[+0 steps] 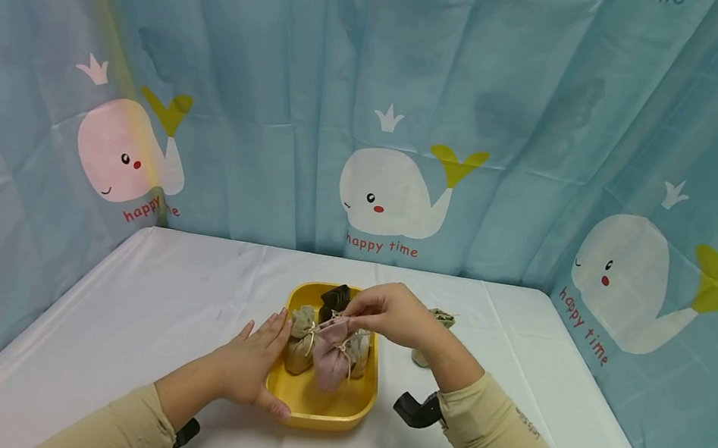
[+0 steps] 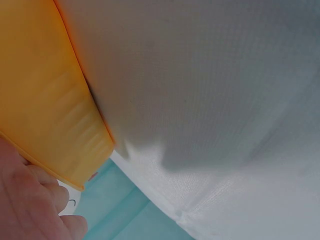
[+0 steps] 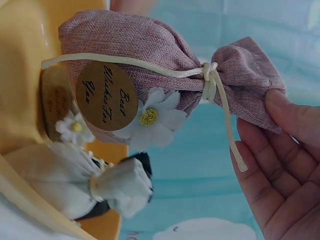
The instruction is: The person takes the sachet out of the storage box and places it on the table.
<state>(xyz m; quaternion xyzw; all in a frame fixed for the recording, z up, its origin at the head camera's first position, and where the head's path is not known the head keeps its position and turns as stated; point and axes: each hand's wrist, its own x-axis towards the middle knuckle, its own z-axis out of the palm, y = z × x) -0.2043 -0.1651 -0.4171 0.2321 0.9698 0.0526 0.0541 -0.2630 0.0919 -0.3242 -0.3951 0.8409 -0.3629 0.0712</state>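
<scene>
A pink drawstring sachet (image 1: 331, 364) hangs within the outline of a yellow basin (image 1: 320, 424). My right hand (image 1: 395, 317) pinches its gathered top between thumb and fingers. In the right wrist view the pink sachet (image 3: 150, 42) carries a cream cord, a white cloth flower and a round brown label. My left hand (image 1: 251, 366) rests against the basin's left rim, fingers extended and thumb at the near corner. Beside the pink sachet, the basin holds an olive-tan sachet (image 1: 298, 355), a black one (image 1: 335, 299) and a whitish one (image 3: 55, 167).
To the right of the basin, a greenish sachet (image 1: 442, 318) lies on the white-covered table (image 1: 242, 269), partly hidden behind my right wrist. Black wrist mounts (image 1: 417, 410) jut below both forearms. A blue curtain (image 1: 262, 126) with whale prints encloses the table's back and sides.
</scene>
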